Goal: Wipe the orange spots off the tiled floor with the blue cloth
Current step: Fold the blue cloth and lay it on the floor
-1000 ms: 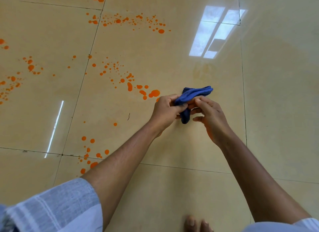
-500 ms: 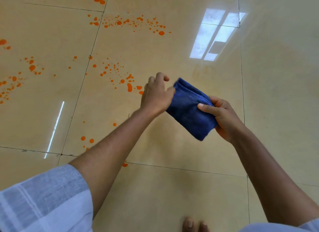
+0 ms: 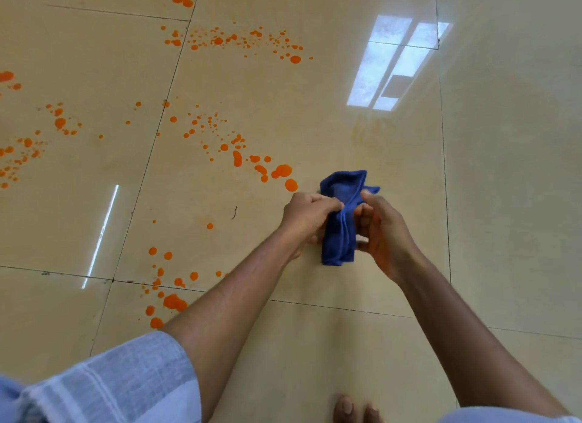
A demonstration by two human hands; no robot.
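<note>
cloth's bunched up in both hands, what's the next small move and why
Probably lower the blue cloth onto the nearest orange spots, just up and left of the left hand. Both the left and the right hand grip the folded cloth off the tiled floor, and none of the spots looks wiped, so the closest cluster seems the natural start.

— What is the person wearing?
— A light blue shirt. The left sleeve [image 3: 104, 385] is short, with pale white stripes crossing like a check. A bit of the right sleeve [image 3: 504, 418] peeks in too.
— And the arms?
— Bare, and both hands too.
— Any shoes?
— No. Bare toes [image 3: 356, 410] show at the bottom.
</note>
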